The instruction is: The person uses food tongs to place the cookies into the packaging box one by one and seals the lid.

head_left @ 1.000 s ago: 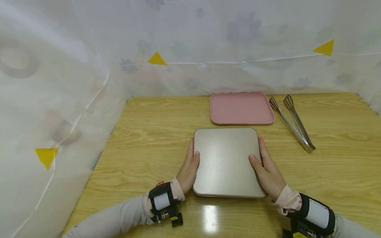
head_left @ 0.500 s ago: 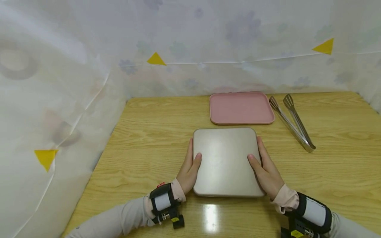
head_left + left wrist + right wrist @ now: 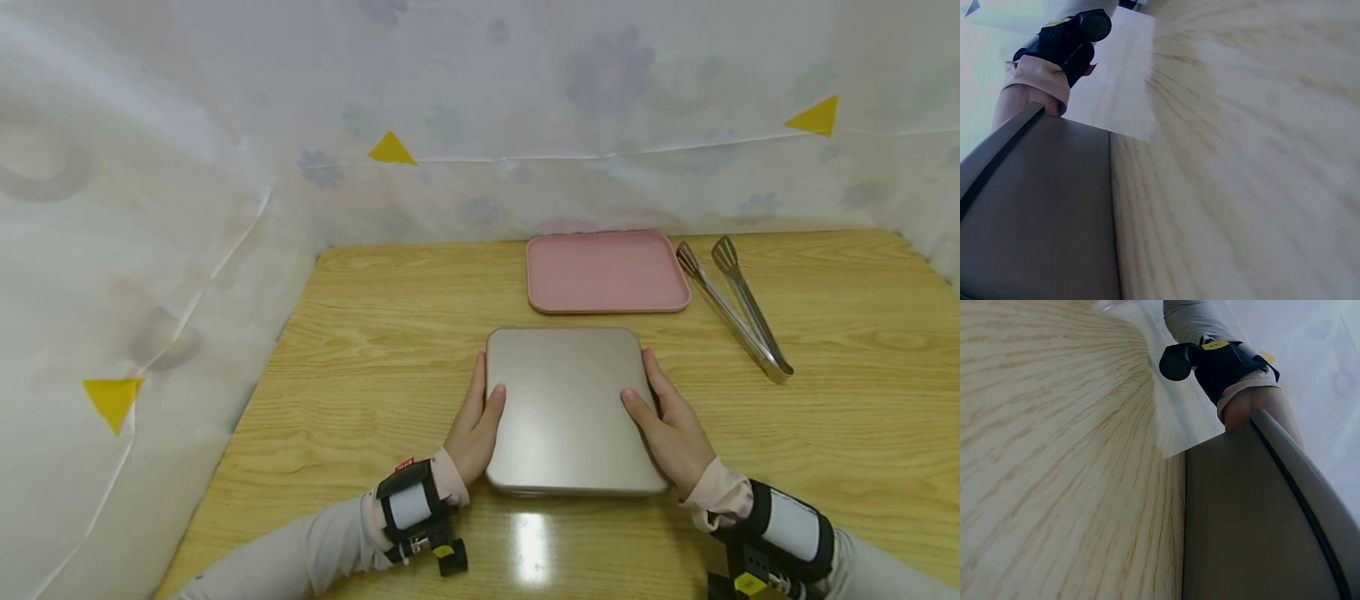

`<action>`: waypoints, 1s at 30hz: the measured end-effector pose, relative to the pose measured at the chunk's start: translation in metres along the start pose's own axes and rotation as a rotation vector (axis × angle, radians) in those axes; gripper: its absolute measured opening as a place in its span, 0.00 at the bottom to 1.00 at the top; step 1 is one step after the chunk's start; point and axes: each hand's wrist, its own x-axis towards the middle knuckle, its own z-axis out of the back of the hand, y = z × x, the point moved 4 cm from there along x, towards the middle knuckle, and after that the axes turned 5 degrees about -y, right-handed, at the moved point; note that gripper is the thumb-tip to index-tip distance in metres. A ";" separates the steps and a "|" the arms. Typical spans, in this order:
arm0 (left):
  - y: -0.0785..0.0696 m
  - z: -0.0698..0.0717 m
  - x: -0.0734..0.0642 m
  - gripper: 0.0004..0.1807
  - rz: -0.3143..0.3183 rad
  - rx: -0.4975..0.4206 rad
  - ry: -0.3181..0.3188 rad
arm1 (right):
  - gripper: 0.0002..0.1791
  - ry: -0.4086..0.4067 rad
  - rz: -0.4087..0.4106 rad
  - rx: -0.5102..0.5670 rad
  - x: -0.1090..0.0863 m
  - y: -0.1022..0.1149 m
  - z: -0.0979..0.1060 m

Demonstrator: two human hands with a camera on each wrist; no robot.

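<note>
A square metal tin (image 3: pixel 570 408) lies flat on the wooden table, its smooth silvery lid facing up. My left hand (image 3: pixel 474 429) grips its left side, thumb over the lid's edge and fingers along the wall. On the opposite side my right hand (image 3: pixel 675 433) holds it the same way, thumb on the lid. In the left wrist view, the tin's side wall (image 3: pixel 1041 212) shows a dark seam below the lid rim. A matching seam runs along the tin wall (image 3: pixel 1241 519) in the right wrist view. The lid hides whatever may be inside.
Behind the tin, a pink tray (image 3: pixel 607 271) lies near the table's back edge. Metal tongs (image 3: pixel 738 312) rest spread to the tray's right. A whitish patterned sheet (image 3: pixel 480 83) hangs behind and to the left of the wooden table (image 3: pixel 360 350).
The tin has shifted very slightly left, its far edge a little closer to me. My right hand has moved slightly left with it, while both hands keep their hold.
</note>
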 end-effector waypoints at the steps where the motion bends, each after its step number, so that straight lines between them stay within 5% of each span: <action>1: -0.001 0.000 0.000 0.35 -0.003 0.000 0.002 | 0.40 0.003 -0.002 0.003 0.000 0.000 0.000; 21: -0.006 0.001 0.002 0.32 0.082 -0.017 -0.100 | 0.41 0.017 -0.027 -0.012 0.005 0.003 0.001; 30: -0.004 -0.002 0.000 0.30 0.147 -0.121 -0.160 | 0.40 0.031 -0.021 -0.024 0.003 0.000 0.000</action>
